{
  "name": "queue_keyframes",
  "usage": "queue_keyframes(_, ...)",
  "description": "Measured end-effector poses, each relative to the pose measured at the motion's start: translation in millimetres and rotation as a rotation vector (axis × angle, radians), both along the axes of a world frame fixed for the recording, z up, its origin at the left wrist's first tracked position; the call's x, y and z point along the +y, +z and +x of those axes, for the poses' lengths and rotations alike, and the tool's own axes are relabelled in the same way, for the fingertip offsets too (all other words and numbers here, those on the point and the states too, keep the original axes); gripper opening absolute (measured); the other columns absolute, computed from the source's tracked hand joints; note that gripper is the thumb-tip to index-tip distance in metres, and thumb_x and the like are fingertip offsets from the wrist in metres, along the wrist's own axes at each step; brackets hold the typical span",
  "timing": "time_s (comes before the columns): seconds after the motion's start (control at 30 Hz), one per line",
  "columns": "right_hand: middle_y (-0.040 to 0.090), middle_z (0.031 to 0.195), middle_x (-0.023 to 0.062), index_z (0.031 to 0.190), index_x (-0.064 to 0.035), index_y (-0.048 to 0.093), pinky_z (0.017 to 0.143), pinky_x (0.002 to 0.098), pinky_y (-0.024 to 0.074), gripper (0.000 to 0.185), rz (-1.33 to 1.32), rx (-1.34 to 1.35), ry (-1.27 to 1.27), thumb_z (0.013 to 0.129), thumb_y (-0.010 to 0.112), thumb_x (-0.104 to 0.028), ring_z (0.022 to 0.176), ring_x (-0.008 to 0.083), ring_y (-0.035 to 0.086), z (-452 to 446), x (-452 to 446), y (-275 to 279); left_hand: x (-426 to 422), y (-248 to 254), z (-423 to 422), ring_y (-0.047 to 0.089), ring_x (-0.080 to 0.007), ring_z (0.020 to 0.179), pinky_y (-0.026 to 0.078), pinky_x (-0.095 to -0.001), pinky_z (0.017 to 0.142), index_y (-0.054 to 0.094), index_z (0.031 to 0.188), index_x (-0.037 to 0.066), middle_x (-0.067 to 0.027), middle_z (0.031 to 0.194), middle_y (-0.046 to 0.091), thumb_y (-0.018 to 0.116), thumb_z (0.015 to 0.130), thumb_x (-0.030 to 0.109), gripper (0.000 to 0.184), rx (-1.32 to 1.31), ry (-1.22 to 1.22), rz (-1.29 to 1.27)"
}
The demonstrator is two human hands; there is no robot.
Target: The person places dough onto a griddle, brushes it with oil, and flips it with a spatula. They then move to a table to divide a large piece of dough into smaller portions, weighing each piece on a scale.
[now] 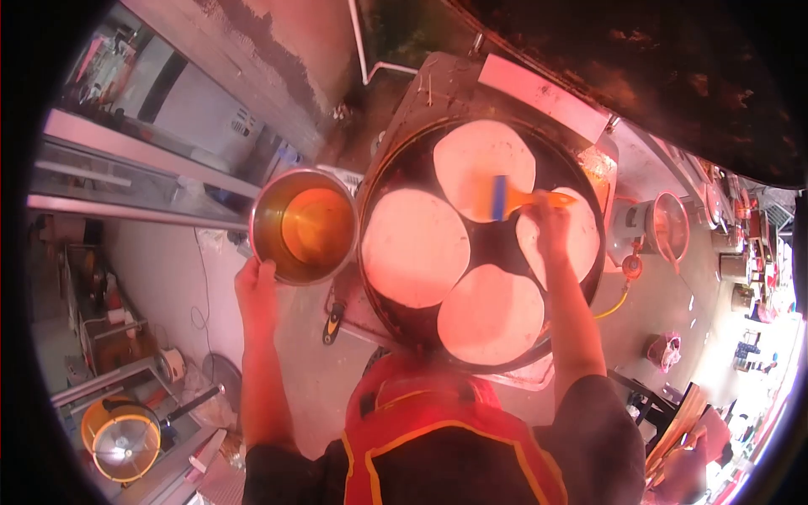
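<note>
My left hand [257,286] grips the rim of a metal pot [263,220] with yellow-orange liquid, likely oil, in its bottom. In my right hand [551,217] is a brush [499,199] with an orange handle and a blue band, its bristles smeared by motion. The bristles are over the lower part of the far flatbread [486,156]. Three more pale round flatbreads lie on the dark round griddle [497,244]: one at left [415,248], one near me [491,313], and one at right [581,240], partly hidden under my right hand and forearm.
A large dark lid-like surface [673,76] hangs over the far right. A yellow hose with a valve [632,267] runs at the griddle's right. A black-and-yellow handled tool [334,322] lies by its left edge. A metal frame [143,160] stands at far left.
</note>
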State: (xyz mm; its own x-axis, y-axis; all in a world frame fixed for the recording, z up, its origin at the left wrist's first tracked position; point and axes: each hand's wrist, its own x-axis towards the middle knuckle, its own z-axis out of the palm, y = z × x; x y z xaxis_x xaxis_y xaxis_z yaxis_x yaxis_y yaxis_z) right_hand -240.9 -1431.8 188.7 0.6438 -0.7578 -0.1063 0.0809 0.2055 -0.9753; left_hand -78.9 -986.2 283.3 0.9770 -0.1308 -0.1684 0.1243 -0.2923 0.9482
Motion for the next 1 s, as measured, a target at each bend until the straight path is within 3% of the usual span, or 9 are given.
queue_keyframes(0.13, 0.062, 0.089, 0.0105, 0.097, 0.002, 0.06, 0.068, 0.0281, 0.055, 0.023, 0.253, 0.147, 0.302, 0.089, 0.06, -0.019, 0.073, 0.017, 0.065, 20.5, 103.4, -11.7, 15.2, 20.7, -25.5, 0.058, -0.0102, 0.075, 0.049, -0.0254, 0.067, 0.059, 0.098, -0.007, -0.0059, 0.084, 0.062, 0.047, 0.089, 0.01, 0.023, 0.049, 0.034, 0.03)
queue_keyframes(0.2, 0.065, 0.082, 0.0084, 0.094, 0.0035, 0.062, 0.063, 0.0243, 0.0531, 0.023, 0.137, 0.05, 0.256, 0.088, 0.061, -0.018, 0.07, 0.0138, 0.064, 17.0, 101.6, -36.6, 15.3, 32.3, -36.1, 0.058, -0.0103, 0.074, 0.049, -0.0249, 0.067, 0.059, 0.099, -0.007, -0.0059, 0.084, 0.062, 0.048, 0.089, 0.01, 0.023, 0.068, 0.052, -0.019)
queue_keyframes(0.27, 0.066, 0.077, 0.01, 0.092, 0.0032, 0.063, 0.063, 0.0242, 0.0524, 0.024, 0.084, 0.271, 0.198, 0.088, 0.061, -0.02, 0.07, 0.0139, 0.064, -4.1, 52.4, -44.8, 19.1, 33.7, -42.0, 0.058, -0.0105, 0.075, 0.049, -0.0246, 0.067, 0.059, 0.099, -0.007, -0.006, 0.085, 0.062, 0.048, 0.089, 0.01, 0.023, 0.07, 0.08, 0.004)
queue_keyframes(0.33, 0.066, 0.075, 0.0103, 0.091, 0.0026, 0.064, 0.062, 0.0252, 0.0524, 0.025, 0.068, 0.076, 0.022, 0.088, 0.061, -0.022, 0.07, 0.0154, 0.064, -39.2, 19.9, -9.8, 23.7, 30.2, -44.0, 0.059, -0.0109, 0.075, 0.049, -0.0248, 0.066, 0.059, 0.1, -0.006, -0.0061, 0.085, 0.063, 0.048, 0.088, 0.01, 0.023, 0.074, 0.078, -0.005)
queue_keyframes(0.6, 0.062, 0.075, 0.0095, 0.087, 0.0035, 0.058, 0.06, 0.0282, 0.0539, 0.023, -0.118, 0.229, -0.662, 0.086, 0.063, -0.019, 0.065, 0.0179, 0.062, -177.7, -81.9, -25.1, 28.5, 24.4, -25.7, 0.061, -0.0144, 0.081, 0.05, -0.0282, 0.071, 0.059, 0.105, -0.004, -0.0075, 0.092, 0.063, 0.046, 0.088, 0.013, 0.027, 0.104, -0.101, -0.049)
queue_keyframes(0.7, 0.062, 0.076, 0.0093, 0.088, 0.0034, 0.058, 0.061, 0.0274, 0.0538, 0.023, -0.325, 0.368, -0.581, 0.086, 0.062, -0.019, 0.066, 0.0169, 0.062, -201.4, -56.3, 4.0, 21.9, 30.6, -19.7, 0.061, -0.0145, 0.081, 0.05, -0.0284, 0.072, 0.059, 0.105, -0.004, -0.0075, 0.093, 0.062, 0.046, 0.088, 0.013, 0.027, 0.085, -0.128, -0.057)
queue_keyframes(0.8, 0.063, 0.077, 0.0085, 0.092, 0.0004, 0.06, 0.062, 0.0262, 0.0534, 0.022, 0.011, 0.163, -0.301, 0.087, 0.063, -0.021, 0.065, 0.0147, 0.062, -187.1, 42.8, 23.5, 18.7, 34.0, -18.5, 0.061, -0.0143, 0.081, 0.05, -0.0282, 0.072, 0.059, 0.104, -0.004, -0.0067, 0.092, 0.061, 0.047, 0.088, 0.014, 0.026, 0.08, -0.18, -0.084)
queue_keyframes(0.87, 0.062, 0.076, 0.0046, 0.091, -0.0024, 0.062, 0.058, 0.0246, 0.0482, 0.019, 0.165, 0.173, -0.291, 0.083, 0.066, -0.019, 0.066, 0.0111, 0.061, -175.5, 101.7, -1.9, 27.9, 22.6, -9.5, 0.06, -0.014, 0.08, 0.049, -0.0277, 0.071, 0.059, 0.103, -0.003, -0.006, 0.091, 0.061, 0.048, 0.088, 0.014, 0.025, 0.11, -0.218, -0.085)
queue_keyframes(1.0, 0.062, 0.079, 0.0066, 0.095, 0.0009, 0.061, 0.06, 0.0258, 0.0497, 0.023, -0.049, 0.381, -0.422, 0.086, 0.063, -0.02, 0.067, 0.012, 0.061, -219.7, 86.3, -29.3, 29.4, 26.5, -9.9, 0.059, -0.0127, 0.076, 0.047, -0.0262, 0.066, 0.059, 0.102, -0.003, -0.005, 0.089, 0.062, 0.049, 0.088, 0.014, 0.024, 0.102, -0.218, -0.07)
